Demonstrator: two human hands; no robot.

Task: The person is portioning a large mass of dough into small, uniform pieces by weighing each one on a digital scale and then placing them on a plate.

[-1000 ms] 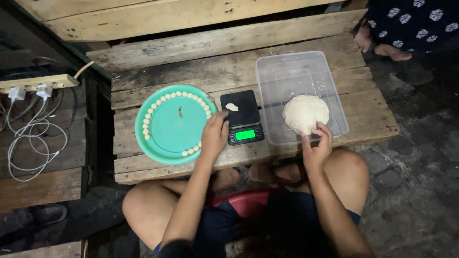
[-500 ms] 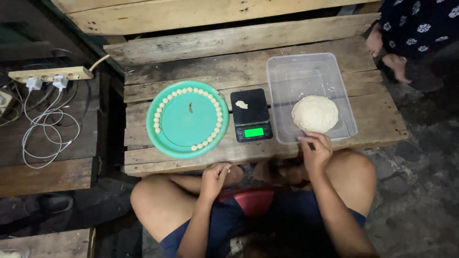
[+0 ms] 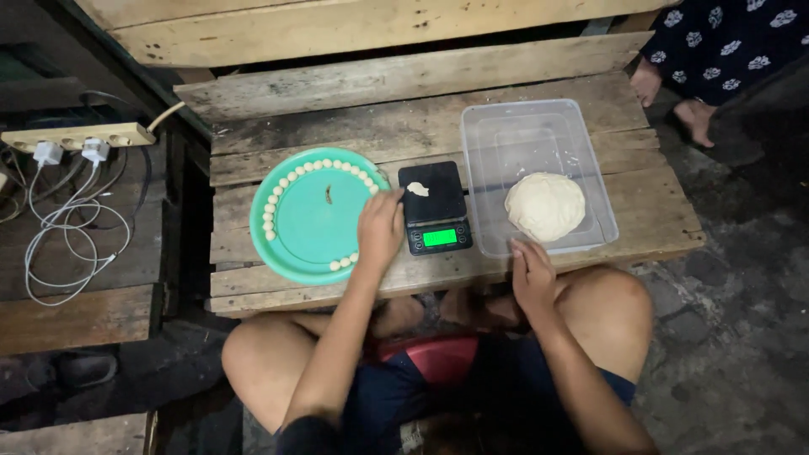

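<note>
A round green plate [image 3: 312, 232] lies on the wooden pallet table [image 3: 354, 126], with several small dough balls [image 3: 271, 208] lined along its rim. My left hand [image 3: 381, 226] rests at the plate's right edge, fingers curled over the rim near the balls. Beside it stands a black digital scale [image 3: 434, 208] with a lit green display and a small dough piece [image 3: 417, 189] on top. A clear plastic tub [image 3: 539, 173] holds a large dough lump [image 3: 545, 205]. My right hand [image 3: 533, 276] rests on the table edge just below the tub, holding nothing visible.
A power strip [image 3: 72, 136] with white chargers and cables [image 3: 59, 240] sits on a bench at the left. Another person's bare feet [image 3: 695, 118] and patterned dark clothing show at the top right. My bare knees are under the table's front edge.
My left hand rose from my lap back to the plate's right rim. My right hand dropped slightly below the tub. The view moved closer.
</note>
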